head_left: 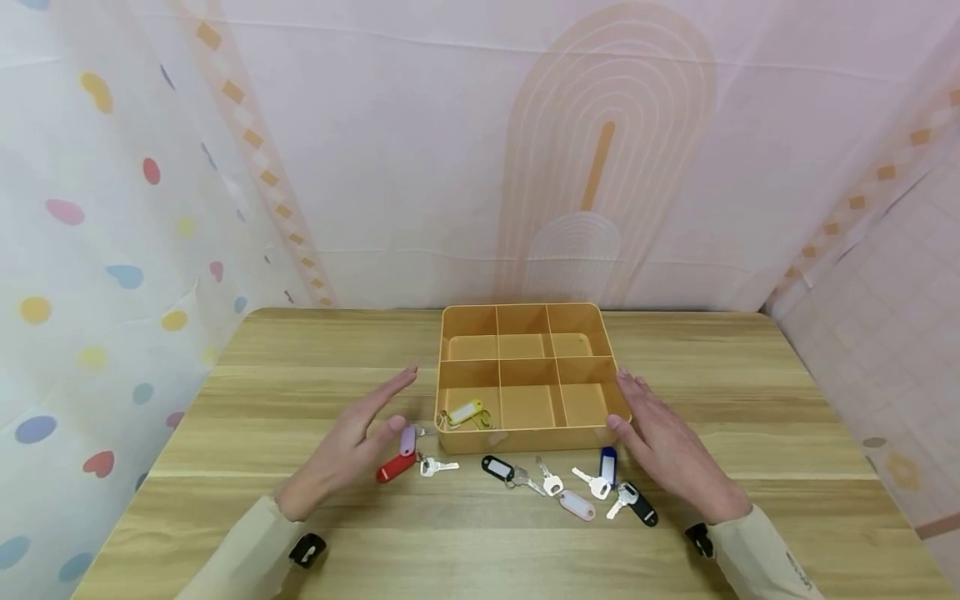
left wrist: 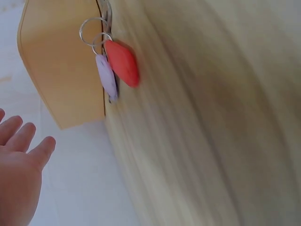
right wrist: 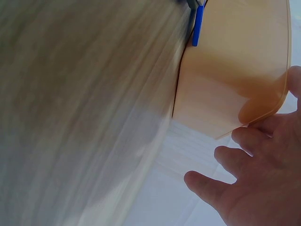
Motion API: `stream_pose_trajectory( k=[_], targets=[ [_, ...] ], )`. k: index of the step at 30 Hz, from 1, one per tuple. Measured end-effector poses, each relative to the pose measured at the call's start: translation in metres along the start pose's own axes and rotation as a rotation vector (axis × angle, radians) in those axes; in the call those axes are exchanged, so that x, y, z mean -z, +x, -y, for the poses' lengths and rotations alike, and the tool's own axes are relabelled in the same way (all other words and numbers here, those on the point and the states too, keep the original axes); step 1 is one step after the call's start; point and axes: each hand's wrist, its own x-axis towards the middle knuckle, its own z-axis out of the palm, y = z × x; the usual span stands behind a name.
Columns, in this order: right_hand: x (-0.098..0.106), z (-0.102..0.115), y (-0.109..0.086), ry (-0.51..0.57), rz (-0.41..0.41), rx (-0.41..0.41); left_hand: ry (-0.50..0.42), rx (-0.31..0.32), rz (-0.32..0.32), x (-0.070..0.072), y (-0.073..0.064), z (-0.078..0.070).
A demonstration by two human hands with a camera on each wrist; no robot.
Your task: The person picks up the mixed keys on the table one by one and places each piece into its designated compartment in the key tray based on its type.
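Observation:
An orange divided box (head_left: pixel 525 440) with several compartments stands on the table. In its front left compartment lies a yellow-tagged key (head_left: pixel 466 411). My left hand (head_left: pixel 348 446), fingers extended, hovers left of the box, holding nothing. Close to its thumb lie a purple key tag (head_left: pixel 407 440) and a red key tag (head_left: pixel 395 467) with its key, both also in the left wrist view. My right hand (head_left: pixel 667 446) is spread at the box's right side, fingertips right at the rim in the right wrist view. A blue-tagged key (head_left: pixel 608 465) lies near that thumb.
Before the box lie a black-tagged key (head_left: pixel 498 468), a pink-tagged key (head_left: pixel 577 505) and another black-tagged key (head_left: pixel 643 508). The wooden table (head_left: pixel 480 550) ends at a patterned cloth backdrop (head_left: pixel 405 167) behind the box, with more cloth at both sides.

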Motion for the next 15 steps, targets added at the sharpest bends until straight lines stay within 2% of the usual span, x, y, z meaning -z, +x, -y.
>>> stream_pose_trajectory(
  k=[10,15],
  targets=[
    [0.0,-0.001,0.0,-0.006,-0.01,0.004,0.038,-0.001,-0.006,0.012,-0.015,0.006],
    [0.0,-0.001,0.0,-0.007,-0.007,-0.001,0.016,0.031,0.011,0.016,-0.019,0.011]
  ],
)
